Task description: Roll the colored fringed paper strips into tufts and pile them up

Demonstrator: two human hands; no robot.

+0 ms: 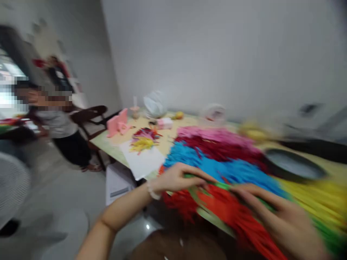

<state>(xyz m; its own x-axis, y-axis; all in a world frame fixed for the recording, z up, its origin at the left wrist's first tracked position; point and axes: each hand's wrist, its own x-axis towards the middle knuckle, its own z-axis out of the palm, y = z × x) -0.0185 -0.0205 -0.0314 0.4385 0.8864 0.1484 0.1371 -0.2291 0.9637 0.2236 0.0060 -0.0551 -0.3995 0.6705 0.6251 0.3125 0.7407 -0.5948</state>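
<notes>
My left hand (180,177), with a pale bracelet at the wrist, pinches one end of a thin green strip (222,185) that looks like a pipe cleaner. My right hand (282,213) has its fingers closed on the strip's other side, so it spans the gap between both hands. Beneath them lies a bunch of red pipe cleaners (225,206) at the table's near edge. Just beyond is a blue bunch (217,166), then dark red (217,146) and pink (214,133) ones. Yellow stems (320,195) lie to the right. Motion blurs the details.
On the table's left, a white sheet (146,162) bears a small multicoloured pile (145,140) near a pink stand (118,123). A dark oval tray (295,166) sits at the right. A person (59,122) stands left, behind a fan (12,187). A wall rises behind the table.
</notes>
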